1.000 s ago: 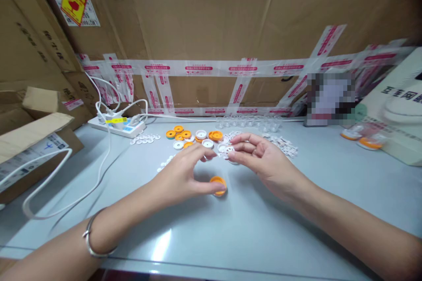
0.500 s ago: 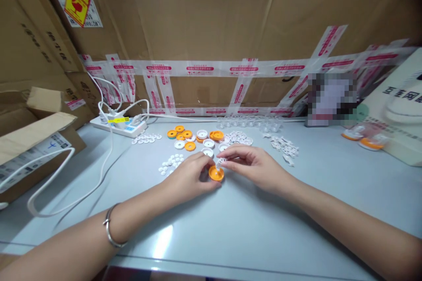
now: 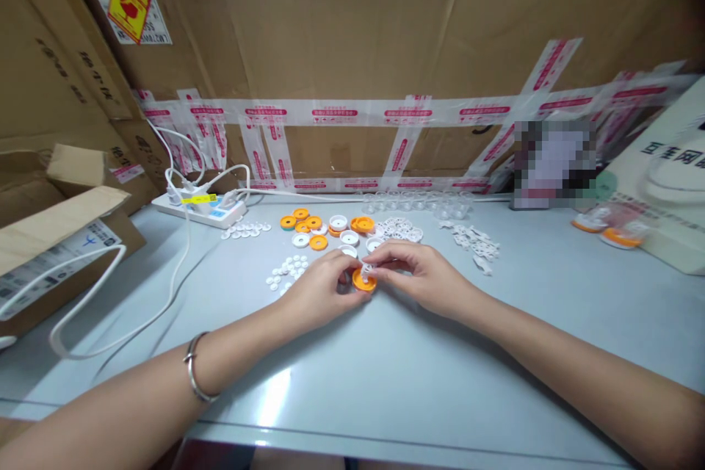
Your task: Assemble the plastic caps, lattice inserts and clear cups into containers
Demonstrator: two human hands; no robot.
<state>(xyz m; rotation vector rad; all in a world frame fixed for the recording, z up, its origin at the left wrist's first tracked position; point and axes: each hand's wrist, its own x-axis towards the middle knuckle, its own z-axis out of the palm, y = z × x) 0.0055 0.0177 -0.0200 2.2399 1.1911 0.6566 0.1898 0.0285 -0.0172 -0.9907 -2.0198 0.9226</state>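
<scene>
An orange round plastic base [image 3: 360, 283] is pinched between the thumb and fingers of my left hand [image 3: 324, 285], just above or on the table; I cannot tell which. My right hand [image 3: 414, 270] is closed on a small white plastic piece [image 3: 366, 271], which stands upright against the inside of the orange base. Just beyond my hands lie white and orange round bases [image 3: 318, 242], some stacked. Small white discs [image 3: 286, 272] are spread to the left of my left hand. White openwork pieces [image 3: 399, 229] are heaped behind my right hand.
Clear plastic domes [image 3: 418, 202] line the back of the table against a taped cardboard box [image 3: 341, 37]. More white pieces [image 3: 476, 246] lie to the right. A power strip [image 3: 212, 213] with white cables and an open carton [image 3: 66, 250] stand left. Two orange-based domed items [image 3: 622, 236] sit right.
The white piece is now lower, seated into the orange base. Both hands have drawn slightly closer together, and my left hand has shifted a little right with the base.
</scene>
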